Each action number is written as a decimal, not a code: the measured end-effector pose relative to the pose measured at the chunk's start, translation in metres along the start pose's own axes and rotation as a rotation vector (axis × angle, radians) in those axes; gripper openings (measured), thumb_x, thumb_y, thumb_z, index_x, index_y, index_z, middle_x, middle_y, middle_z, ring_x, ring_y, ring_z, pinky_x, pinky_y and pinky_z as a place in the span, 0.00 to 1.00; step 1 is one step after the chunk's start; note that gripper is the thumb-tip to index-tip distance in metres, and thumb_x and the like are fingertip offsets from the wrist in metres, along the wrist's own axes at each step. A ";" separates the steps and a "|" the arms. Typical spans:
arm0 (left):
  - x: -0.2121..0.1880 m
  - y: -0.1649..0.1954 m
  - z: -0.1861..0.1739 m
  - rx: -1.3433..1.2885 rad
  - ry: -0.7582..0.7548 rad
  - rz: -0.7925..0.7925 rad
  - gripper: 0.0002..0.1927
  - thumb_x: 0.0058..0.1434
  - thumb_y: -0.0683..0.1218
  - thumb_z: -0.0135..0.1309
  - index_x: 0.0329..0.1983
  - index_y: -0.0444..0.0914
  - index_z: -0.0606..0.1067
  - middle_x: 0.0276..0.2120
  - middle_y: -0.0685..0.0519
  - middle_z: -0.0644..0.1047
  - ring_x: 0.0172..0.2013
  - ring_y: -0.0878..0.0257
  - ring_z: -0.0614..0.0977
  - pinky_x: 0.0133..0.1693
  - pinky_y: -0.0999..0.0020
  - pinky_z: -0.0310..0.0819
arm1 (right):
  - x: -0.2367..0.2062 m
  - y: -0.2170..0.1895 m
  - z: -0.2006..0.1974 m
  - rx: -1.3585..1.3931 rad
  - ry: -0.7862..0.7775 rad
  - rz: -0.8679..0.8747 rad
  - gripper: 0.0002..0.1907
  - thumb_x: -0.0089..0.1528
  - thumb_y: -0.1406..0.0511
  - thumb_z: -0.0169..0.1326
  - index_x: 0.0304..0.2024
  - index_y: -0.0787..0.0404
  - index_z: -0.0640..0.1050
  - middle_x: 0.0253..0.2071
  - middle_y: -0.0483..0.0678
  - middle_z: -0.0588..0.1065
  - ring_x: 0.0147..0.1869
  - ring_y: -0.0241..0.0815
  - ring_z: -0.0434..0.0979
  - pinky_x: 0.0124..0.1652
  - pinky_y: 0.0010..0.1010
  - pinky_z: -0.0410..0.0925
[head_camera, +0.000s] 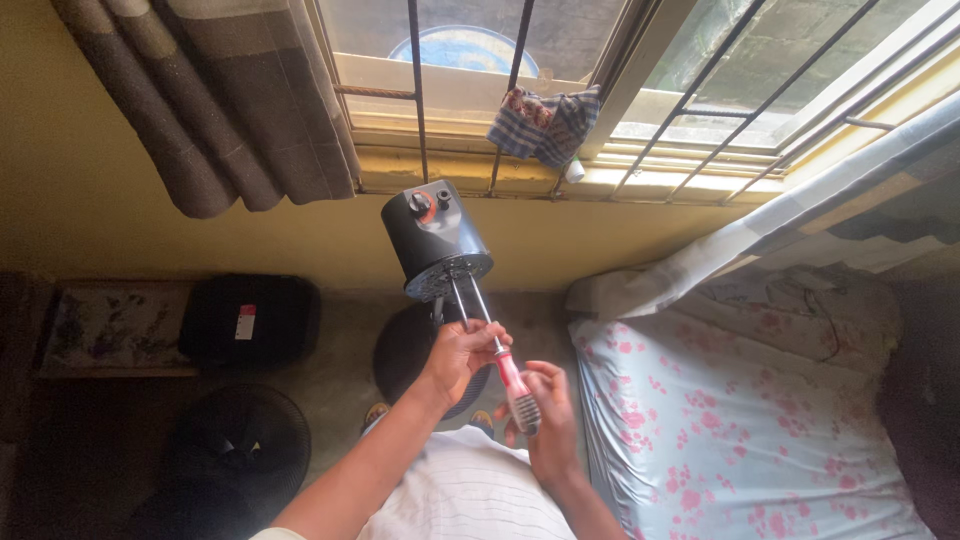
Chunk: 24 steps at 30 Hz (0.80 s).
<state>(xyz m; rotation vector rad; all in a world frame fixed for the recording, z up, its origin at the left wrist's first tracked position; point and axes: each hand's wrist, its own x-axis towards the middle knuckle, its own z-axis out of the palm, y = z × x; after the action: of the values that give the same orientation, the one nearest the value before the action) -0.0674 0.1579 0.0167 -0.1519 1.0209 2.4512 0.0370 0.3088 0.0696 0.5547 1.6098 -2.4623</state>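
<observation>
A black fan motor housing (436, 236) with a red knob stands on its pole, its round front plate facing me. A screwdriver (506, 376) with a red and grey handle points its metal shaft up to that plate. My left hand (458, 358) grips the shaft near the top of the handle. My right hand (545, 415) is closed around the lower, grey end of the handle. The fan's round base (412, 345) lies on the floor below the housing, partly hidden by my left hand.
A black fan grille (245, 435) lies on the floor at lower left, behind it a black bag (250, 320). A bed with a pink-flowered sheet (740, 420) fills the right. A checked cloth (545, 125) hangs on the window bars; a curtain (220, 100) hangs upper left.
</observation>
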 end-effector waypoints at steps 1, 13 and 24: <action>-0.001 0.001 0.001 -0.049 0.013 -0.030 0.07 0.61 0.44 0.59 0.36 0.34 0.77 0.33 0.48 0.83 0.36 0.60 0.86 0.43 0.62 0.82 | 0.002 -0.001 -0.002 0.178 0.008 0.208 0.22 0.61 0.52 0.47 0.54 0.54 0.70 0.39 0.51 0.76 0.25 0.44 0.78 0.15 0.27 0.63; 0.005 -0.008 -0.004 -0.180 -0.036 -0.078 0.08 0.62 0.44 0.56 0.40 0.34 0.78 0.35 0.50 0.82 0.37 0.61 0.85 0.47 0.62 0.81 | 0.013 -0.002 -0.009 0.297 -0.142 0.199 0.26 0.56 0.60 0.57 0.55 0.60 0.69 0.35 0.55 0.78 0.22 0.44 0.75 0.16 0.28 0.66; 0.004 -0.005 0.000 -0.189 -0.073 -0.118 0.11 0.62 0.46 0.54 0.40 0.33 0.78 0.37 0.49 0.83 0.41 0.61 0.86 0.49 0.62 0.81 | 0.007 -0.007 -0.014 0.168 -0.091 0.053 0.25 0.60 0.59 0.56 0.58 0.60 0.70 0.39 0.58 0.78 0.22 0.43 0.75 0.19 0.28 0.66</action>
<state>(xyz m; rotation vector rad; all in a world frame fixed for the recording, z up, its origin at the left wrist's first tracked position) -0.0683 0.1627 0.0127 -0.1778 0.7279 2.4232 0.0314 0.3248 0.0679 0.4918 1.3468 -2.5584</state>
